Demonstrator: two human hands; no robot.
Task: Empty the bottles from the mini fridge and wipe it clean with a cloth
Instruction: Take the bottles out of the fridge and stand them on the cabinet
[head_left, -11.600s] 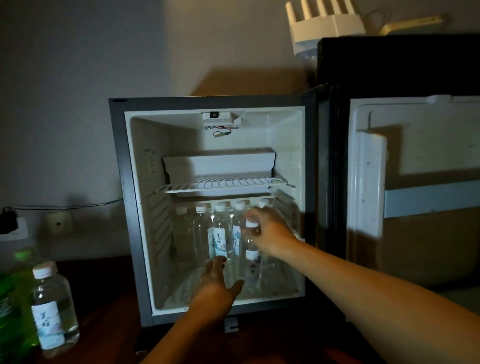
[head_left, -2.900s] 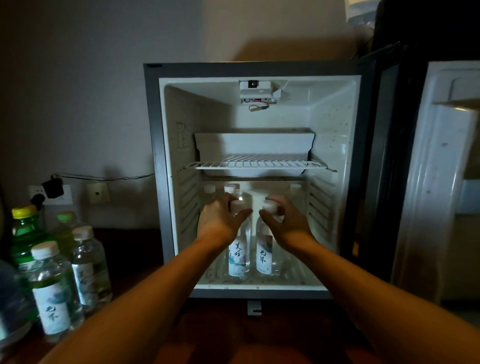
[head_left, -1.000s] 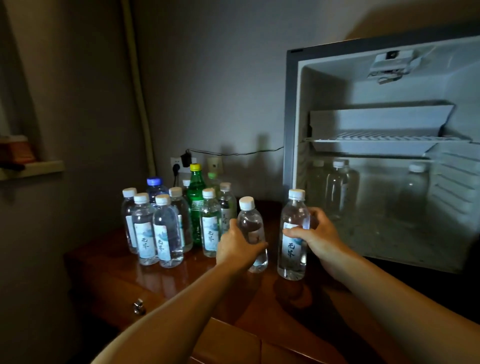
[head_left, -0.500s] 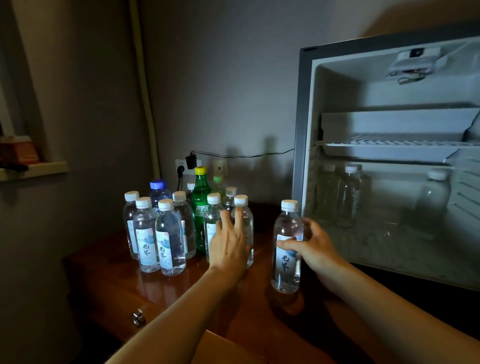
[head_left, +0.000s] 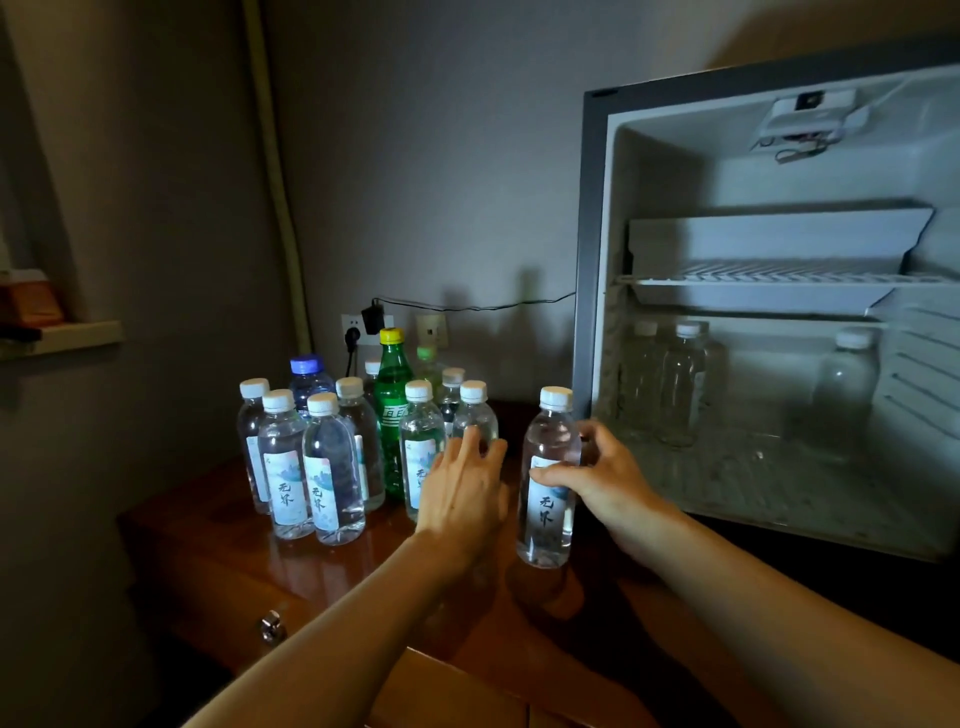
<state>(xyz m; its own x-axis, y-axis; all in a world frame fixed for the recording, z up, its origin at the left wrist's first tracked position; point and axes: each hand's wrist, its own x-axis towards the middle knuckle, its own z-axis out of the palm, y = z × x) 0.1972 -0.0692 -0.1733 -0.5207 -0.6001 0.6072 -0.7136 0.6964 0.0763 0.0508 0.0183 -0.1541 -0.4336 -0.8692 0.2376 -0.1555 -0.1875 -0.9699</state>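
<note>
At the 9 o'clock side of the table (head_left: 218, 551) stands the cluster of unloaded bottles (head_left: 332, 457), a green soda bottle (head_left: 393, 410) among them at its back. The left hand (head_left: 462, 493) sits at the cluster's 3 o'clock edge, fingers nearly straight and only touching the water bottle (head_left: 474, 415) it carried over a second ago; half a second back those fingers were already loosening, so that bottle is now delivered and the left grip is open. Just beside it at 3 o'clock, the right hand (head_left: 602, 478) has its thumb and fingers wrapped round the labelled bottle (head_left: 548, 478), which now stands upright on the wood, lower and closer to the group than a second ago. That grip is closed on the bottle and has not let go.

Further toward 3 o'clock, the mini fridge (head_left: 589, 249) stands open. Under its wire shelf (head_left: 779, 278) the front row is gone; at least three bottles remain: two at the back left (head_left: 670, 384) and one at the back right (head_left: 847, 384).

So emptying looks mostly done, with about one more trip likely. No cloth is in view, and wiping has not begun.
</note>
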